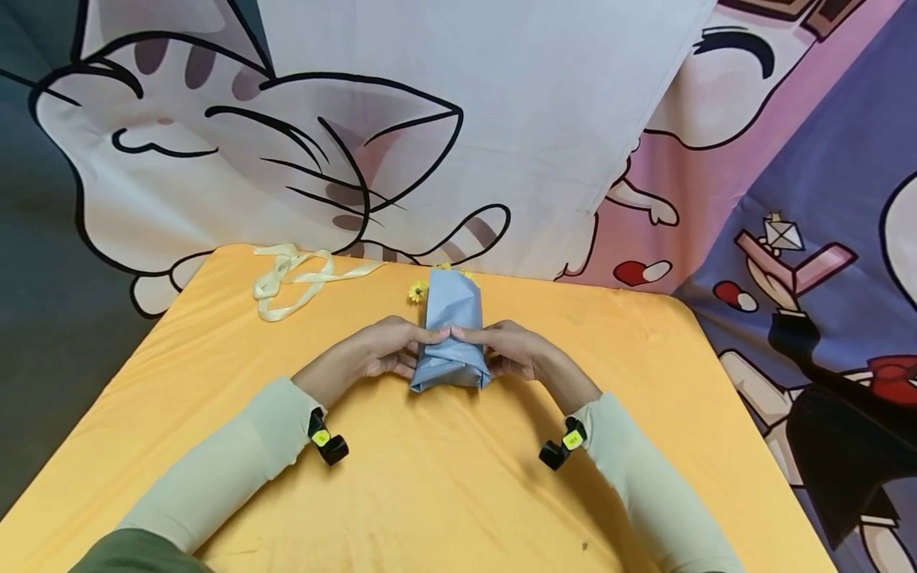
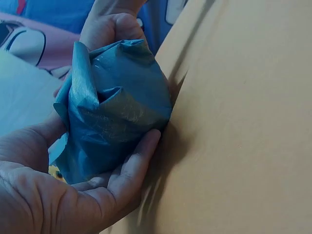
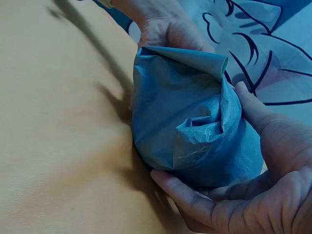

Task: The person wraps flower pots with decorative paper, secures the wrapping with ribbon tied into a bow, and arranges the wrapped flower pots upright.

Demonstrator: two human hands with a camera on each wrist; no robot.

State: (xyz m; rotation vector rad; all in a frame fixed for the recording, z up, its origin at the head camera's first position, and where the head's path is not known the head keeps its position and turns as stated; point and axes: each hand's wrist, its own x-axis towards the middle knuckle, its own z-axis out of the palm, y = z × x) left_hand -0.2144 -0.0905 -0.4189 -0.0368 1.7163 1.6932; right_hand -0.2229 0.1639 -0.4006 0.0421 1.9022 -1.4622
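Observation:
A bundle in blue wrapping paper [image 1: 453, 306] is held between both hands near the far edge of the table. Yellow flowers [image 1: 417, 293] stick out at its far end. My left hand [image 1: 390, 346] grips the bundle's left side, thumb on top and fingers along the side and below. On the opposite side my right hand [image 1: 512, 348] grips it the same way, and the thumb tips meet over the paper. Both wrist views show the folded, creased near end of the blue paper [image 2: 117, 107], with the fingers [image 3: 187, 195] curled under it.
A loose cream ribbon [image 1: 315, 278] lies in loops on the yellow-covered table [image 1: 430, 485], left of the flowers. Cartoon-printed cloth [image 1: 544, 143] hangs behind the table and on the right. A small camera is strapped to each wrist.

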